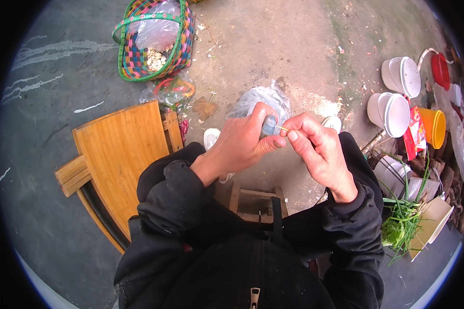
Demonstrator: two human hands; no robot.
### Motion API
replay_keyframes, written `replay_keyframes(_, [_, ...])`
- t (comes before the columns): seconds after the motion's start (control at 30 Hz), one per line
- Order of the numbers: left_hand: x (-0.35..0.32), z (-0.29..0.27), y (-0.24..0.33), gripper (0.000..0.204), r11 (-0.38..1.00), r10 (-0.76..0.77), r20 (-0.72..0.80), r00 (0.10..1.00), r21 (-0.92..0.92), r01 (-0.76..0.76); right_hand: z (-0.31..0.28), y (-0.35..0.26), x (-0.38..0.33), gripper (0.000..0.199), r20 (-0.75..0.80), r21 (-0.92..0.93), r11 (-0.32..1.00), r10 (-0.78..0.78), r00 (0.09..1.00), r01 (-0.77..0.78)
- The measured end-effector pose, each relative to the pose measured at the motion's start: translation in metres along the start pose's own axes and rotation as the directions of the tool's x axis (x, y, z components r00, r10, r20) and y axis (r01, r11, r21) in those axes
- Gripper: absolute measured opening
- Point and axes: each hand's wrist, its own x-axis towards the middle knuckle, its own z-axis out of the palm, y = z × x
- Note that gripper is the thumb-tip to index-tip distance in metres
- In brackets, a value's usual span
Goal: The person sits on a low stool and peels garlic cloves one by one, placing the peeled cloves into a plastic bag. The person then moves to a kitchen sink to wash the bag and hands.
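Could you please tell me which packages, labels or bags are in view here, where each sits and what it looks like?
Red packet: right, between white bowls and orange cup; flat, red with yellow.
Clear bag: inside the woven basket, top left; crumpled.
Clear bag with coloured contents: on the ground below the basket.
Clear bag: on the ground beyond the hands; crumpled.

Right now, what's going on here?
A person in black sleeves works over a concrete floor. The left hand grips a small bluish object; what it is cannot be told. The right hand pinches a thin pale sliver against it. A wooden stool lies on its side to the left, a woven basket beyond, white bowls to the right.
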Motion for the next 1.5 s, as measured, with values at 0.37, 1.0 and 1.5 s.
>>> replay_keyframes(0.37, [0.001, 0.002, -0.002, 0.059, 0.984, 0.08, -0.034, 0.996, 0.164, -0.074, 0.002, 0.004, -0.001, 0.01, -0.012, -0.204, 0.978, -0.042, 0.999, 0.039])
replay_keyframes(1.0, [-0.003, 0.011, 0.004, 0.057, 0.999, -0.013, -0.008, 1.0, 0.034, 0.013, 0.019, 0.019, 0.008, 0.007, -0.146, -0.466, 0.828, -0.419, 0.896, 0.311])
replay_keyframes(1.5, [-0.002, 0.007, 0.0, 0.057, 0.997, 0.041, -0.027, 0.999, 0.059, -0.04, 0.01, 0.01, 0.005, 0.012, -0.152, -0.219, 0.964, -0.187, 0.97, 0.151])
